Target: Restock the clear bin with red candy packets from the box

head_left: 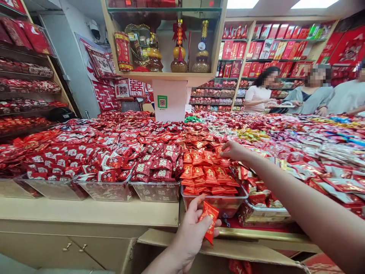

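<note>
My left hand (189,230) pinches a red wrapped candy packet (210,222) with gold print between thumb and fingers, in front of a clear plastic bin (213,199). Rows of matching red packets (210,175) fill that bin, stacked in layers. Over its back right corner reaches my right hand (238,152), fingers bent and closed at a red packet at the top of the stack; the fingertips are partly hidden. Below my left hand stands an open cardboard box (159,238) with some red packets (239,266) inside.
Neighbouring bins hold maroon packets (161,163) on the left and red-and-gold ones (258,198) on the right. A white pillar (171,101) with a glass display case (168,74) rises behind. Several people (308,95) stand at the far right. Stocked shelves (25,87) line the left wall.
</note>
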`<state>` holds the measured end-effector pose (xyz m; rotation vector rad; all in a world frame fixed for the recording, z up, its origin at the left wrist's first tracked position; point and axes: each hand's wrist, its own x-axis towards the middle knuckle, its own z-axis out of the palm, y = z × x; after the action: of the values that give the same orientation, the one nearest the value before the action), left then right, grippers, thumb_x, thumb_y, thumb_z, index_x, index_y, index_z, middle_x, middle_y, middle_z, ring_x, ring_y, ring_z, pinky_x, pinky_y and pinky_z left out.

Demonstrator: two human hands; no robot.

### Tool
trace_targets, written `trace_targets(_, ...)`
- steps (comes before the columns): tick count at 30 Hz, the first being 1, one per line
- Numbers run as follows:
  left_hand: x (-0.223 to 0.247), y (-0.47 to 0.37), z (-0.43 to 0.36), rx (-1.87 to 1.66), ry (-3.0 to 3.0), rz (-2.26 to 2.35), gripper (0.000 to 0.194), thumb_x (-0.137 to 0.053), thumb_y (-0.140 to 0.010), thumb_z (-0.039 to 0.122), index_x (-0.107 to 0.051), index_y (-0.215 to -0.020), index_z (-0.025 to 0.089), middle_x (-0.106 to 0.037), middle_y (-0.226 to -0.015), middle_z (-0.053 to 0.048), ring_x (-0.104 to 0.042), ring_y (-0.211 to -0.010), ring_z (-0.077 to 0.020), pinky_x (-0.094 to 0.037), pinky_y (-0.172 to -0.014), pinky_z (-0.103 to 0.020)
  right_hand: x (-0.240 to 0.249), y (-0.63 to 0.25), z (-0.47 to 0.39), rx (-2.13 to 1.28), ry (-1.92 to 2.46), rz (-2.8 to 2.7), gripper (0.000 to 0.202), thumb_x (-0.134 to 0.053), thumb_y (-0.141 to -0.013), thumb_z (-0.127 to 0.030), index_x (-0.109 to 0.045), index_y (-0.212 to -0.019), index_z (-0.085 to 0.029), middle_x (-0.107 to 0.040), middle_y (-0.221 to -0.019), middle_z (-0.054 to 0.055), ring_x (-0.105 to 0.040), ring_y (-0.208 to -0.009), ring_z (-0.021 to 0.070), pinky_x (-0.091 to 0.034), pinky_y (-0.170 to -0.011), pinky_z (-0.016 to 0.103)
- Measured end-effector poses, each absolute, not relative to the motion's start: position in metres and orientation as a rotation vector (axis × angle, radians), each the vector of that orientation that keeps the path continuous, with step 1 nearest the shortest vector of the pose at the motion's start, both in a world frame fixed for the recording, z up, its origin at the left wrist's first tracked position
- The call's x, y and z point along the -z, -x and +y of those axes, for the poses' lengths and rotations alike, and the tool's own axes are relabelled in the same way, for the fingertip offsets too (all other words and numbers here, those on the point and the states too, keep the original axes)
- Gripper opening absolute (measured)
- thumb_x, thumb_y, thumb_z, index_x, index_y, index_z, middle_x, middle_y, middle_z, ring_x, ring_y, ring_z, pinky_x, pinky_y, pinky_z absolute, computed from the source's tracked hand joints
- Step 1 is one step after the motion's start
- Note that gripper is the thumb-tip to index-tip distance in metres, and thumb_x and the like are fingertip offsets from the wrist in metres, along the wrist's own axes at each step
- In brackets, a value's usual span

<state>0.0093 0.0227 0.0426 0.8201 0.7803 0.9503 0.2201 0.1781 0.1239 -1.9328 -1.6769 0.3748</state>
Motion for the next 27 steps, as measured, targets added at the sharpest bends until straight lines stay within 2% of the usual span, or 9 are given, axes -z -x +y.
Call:
trace_targets(2,-0.046,-0.009,0.022,-0.974,-0.771,0.749,0.053,-0.062,-0.072,0.024,-0.037,-0.119,0.018,-0.058,-0.094,-0.009,-0.061,-0.087,-0.0207,-0.046,-0.074,-0.031,-0.121,-0.217,0.187,-0.352,1.973,-1.733,0.019,-0.066,-0.059,-0.019,-0.060,-0.076,-0.015,-0.054,-0.048,-0.002,-0.050,-0.047,0.0127,-0.036,-0.047,0.024)
trace_targets(7,-0.049,-0.011,0.021,-1.008,-0.734,0.703,0.047,-0.060,-0.074,0.018,-0.037,-0.115,0.017,-0.060,-0.090,-0.008,-0.062,-0.085,-0.0205,-0.047,-0.072,-0.030,-0.123,-0.209,0.188,-0.258,2.032,-1.881,0.013,-0.062,-0.059,-0.014,-0.064,-0.073,-0.014,-0.058,-0.050,0.001,-0.054,-0.051,0.0148,-0.036,-0.049,0.024)
trace_targets(12,-0.048,-0.009,0.026,-1.013,-0.675,0.649,0.040,-0.055,-0.079,0.020,-0.037,-0.115,0.018,-0.058,-0.103,-0.010,-0.063,-0.086,-0.0214,-0.048,-0.070,-0.030,-0.126,-0.206,0.185,-0.185,2.042,-2.011,0.004,-0.060,-0.062,-0.012,-0.064,-0.062,-0.015,-0.062,-0.058,0.004,-0.056,-0.060,0.0160,-0.037,-0.052,0.023)
trace_targets(17,-0.048,-0.005,0.030,-1.034,-0.624,0.631,0.035,-0.048,-0.081,0.018,-0.038,-0.115,0.019,-0.057,-0.107,-0.010,-0.063,-0.087,-0.0222,-0.048,-0.072,-0.032,-0.123,-0.207,0.189,-0.180,2.043,-2.059,0.006,-0.060,-0.063,-0.014,-0.065,-0.066,-0.014,-0.064,-0.059,0.005,-0.057,-0.057,0.0164,-0.037,-0.050,0.023)
trace_targets(21,-0.050,-0.003,0.032,-1.042,-0.601,0.593,0.037,-0.048,-0.078,0.009,-0.040,-0.113,0.018,-0.058,-0.107,-0.009,-0.062,-0.091,-0.0226,-0.048,-0.075,-0.033,-0.127,-0.205,0.184,-0.095,2.014,-2.007,0.015,-0.061,-0.063,-0.014,-0.066,-0.077,-0.012,-0.066,-0.077,0.011,-0.059,-0.069,0.0211,-0.040,-0.057,0.026)
trace_targets(24,-0.052,-0.002,0.032,-1.070,-0.611,0.550,0.041,-0.052,-0.076,0.008,-0.040,-0.113,0.020,-0.058,-0.107,-0.008,-0.059,-0.097,-0.0222,-0.047,-0.078,-0.032,-0.129,-0.196,0.155,-0.023,1.932,-1.960,0.021,-0.052,-0.074,-0.020,-0.063,-0.090,-0.012,-0.065,-0.088,0.012,-0.058,-0.078,0.0209,-0.040,-0.065,0.028)
trace_targets(26,-0.052,-0.001,0.032,-1.092,-0.641,0.534,0.045,-0.055,-0.076,0.010,-0.038,-0.116,0.021,-0.059,-0.105,-0.007,-0.058,-0.098,-0.0215,-0.046,-0.079,-0.032,-0.123,-0.186,0.123,-0.143,1.781,-1.974,0.026,-0.043,-0.081,-0.030,-0.062,-0.090,-0.014,-0.065,-0.082,0.008,-0.057,-0.073,0.0177,-0.041,-0.063,0.027)
trace_targets(27,-0.053,-0.001,0.031,-1.096,-0.668,0.523,0.047,-0.056,-0.076,0.010,-0.037,-0.118,0.022,-0.060,-0.104,-0.007,-0.058,-0.098,-0.0208,-0.046,-0.079,-0.031,-0.118,-0.181,0.105,-0.314,1.647,-1.983,0.030,-0.042,-0.082,-0.037,-0.062,-0.087,-0.015,-0.064,-0.077,0.006,-0.057,-0.069,0.0169,-0.042,-0.060,0.026)
